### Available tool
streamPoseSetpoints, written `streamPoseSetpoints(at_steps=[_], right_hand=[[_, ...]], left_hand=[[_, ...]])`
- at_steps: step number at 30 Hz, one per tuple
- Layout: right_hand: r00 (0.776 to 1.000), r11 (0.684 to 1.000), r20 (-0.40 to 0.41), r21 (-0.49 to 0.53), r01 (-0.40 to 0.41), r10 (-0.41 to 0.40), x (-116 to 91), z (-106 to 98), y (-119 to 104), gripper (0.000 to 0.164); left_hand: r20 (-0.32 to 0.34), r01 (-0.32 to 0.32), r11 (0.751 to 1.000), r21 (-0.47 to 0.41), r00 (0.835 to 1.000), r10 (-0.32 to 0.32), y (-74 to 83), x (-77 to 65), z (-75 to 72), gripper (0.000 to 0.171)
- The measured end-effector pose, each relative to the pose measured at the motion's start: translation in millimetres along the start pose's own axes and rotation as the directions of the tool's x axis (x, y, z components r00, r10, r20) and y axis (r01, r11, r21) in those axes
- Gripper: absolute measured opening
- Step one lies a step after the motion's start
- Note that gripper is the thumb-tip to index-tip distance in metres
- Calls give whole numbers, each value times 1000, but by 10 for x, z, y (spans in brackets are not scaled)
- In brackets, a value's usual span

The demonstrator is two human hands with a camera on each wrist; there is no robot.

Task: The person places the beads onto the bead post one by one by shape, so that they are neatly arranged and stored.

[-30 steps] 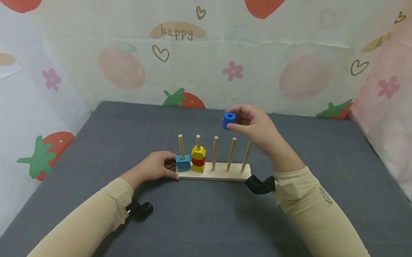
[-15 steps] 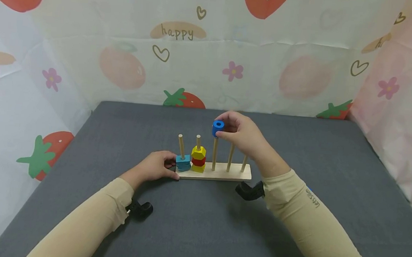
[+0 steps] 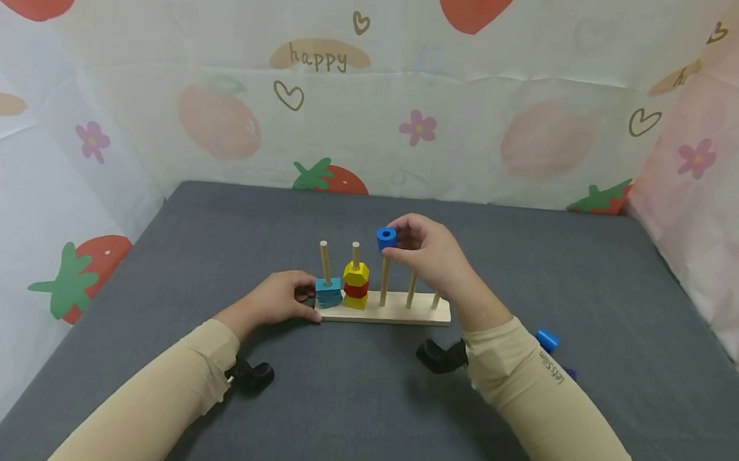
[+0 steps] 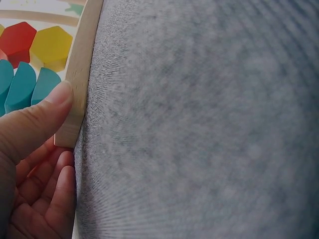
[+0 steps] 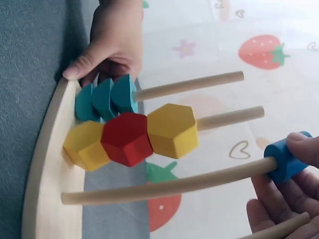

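My right hand (image 3: 432,257) pinches a blue cylinder bead (image 3: 386,240) between thumb and fingers. In the right wrist view the bead (image 5: 286,157) sits round the top end of the third peg (image 5: 169,187). My left hand (image 3: 279,297) grips the left end of the wooden peg base (image 3: 395,312); its thumb (image 4: 60,94) lies on the front edge, the fingers at the end. Teal half-round blocks (image 5: 103,98) are stacked on the first peg. The second peg carries a yellow hexagon (image 5: 172,130), a red hexagon (image 5: 127,139) and another yellow one (image 5: 85,144).
Right of the base, another blue cylinder (image 3: 547,340) lies on the grey cloth (image 3: 342,416). A dark blue piece (image 3: 569,373) shows partly from behind the right sleeve (image 3: 545,396). A patterned backdrop (image 3: 460,71) stands behind the table.
The right hand has moved left and down with the blue cylinder bead, from above the pegs onto the third peg's tip. The left hand stays at the base.
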State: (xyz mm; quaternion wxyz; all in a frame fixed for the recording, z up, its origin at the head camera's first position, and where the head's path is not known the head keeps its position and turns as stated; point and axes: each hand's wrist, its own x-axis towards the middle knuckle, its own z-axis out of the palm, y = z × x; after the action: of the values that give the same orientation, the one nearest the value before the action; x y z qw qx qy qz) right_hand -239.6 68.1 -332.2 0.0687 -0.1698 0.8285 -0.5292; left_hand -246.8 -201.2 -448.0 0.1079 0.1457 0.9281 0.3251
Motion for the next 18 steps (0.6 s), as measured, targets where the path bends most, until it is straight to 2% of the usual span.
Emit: streamPoseSetpoints(at_steps=[10, 18], right_hand=[[993, 997, -107, 70, -43, 50, -72, 146, 129, 28], [978, 994, -204, 109, -25, 47, -87, 261, 261, 42]], left_hand=[[4, -4, 1000, 8, 1000, 4, -4, 6, 0, 44], [-2, -5, 1000, 6, 1000, 5, 2, 2, -6, 42]])
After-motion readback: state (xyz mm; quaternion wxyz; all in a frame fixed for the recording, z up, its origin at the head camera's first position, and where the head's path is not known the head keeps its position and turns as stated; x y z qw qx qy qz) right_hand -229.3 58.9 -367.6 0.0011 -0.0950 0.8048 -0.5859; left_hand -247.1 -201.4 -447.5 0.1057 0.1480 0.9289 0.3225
